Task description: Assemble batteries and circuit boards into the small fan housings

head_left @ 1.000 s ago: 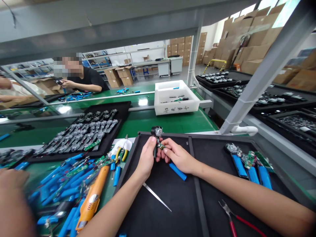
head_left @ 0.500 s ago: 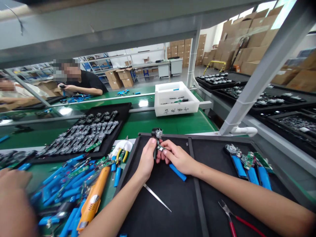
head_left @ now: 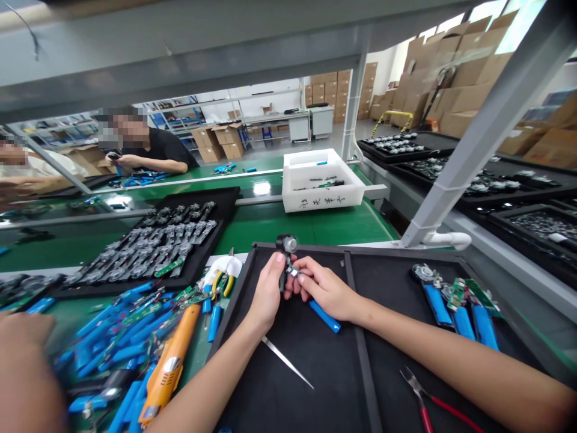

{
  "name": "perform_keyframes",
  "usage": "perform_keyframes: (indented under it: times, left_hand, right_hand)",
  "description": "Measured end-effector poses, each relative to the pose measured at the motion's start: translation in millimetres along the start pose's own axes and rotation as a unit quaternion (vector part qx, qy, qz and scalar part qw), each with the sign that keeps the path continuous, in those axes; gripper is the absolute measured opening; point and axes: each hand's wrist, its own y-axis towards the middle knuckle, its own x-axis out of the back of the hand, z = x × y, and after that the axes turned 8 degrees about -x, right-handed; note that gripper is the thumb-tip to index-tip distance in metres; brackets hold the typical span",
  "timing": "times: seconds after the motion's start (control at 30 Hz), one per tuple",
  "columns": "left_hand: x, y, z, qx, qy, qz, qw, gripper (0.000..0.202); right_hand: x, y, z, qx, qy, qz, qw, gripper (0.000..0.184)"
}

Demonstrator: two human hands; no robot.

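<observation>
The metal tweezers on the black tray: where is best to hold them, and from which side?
Probably pinch the tweezers at mid-length from above, fingers across their narrow width. They lie flat on the black tray, and the end nearer the camera tapers to a sharp tip, so avoid it.

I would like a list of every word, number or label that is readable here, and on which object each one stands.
White bin: handwritten black characters on its front wall, too small and slanted to read.
Green circuit boards: print, if any, too small to read.
Cardboard boxes: no readable print.
Motor assembly: no readable mark.
No text can be quoted.
</observation>
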Motion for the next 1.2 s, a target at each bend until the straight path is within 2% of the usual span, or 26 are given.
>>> perform_keyframes:
  times: [1.2]
  left_hand:
    - [-0.1, -0.2, -0.9, 0.009, 0.018, -0.001, 1.000, 0.047]
  right_hand:
    - [1.0, 0.3, -1.3, -0.007, -0.007, 0.013, 1.000, 0.011]
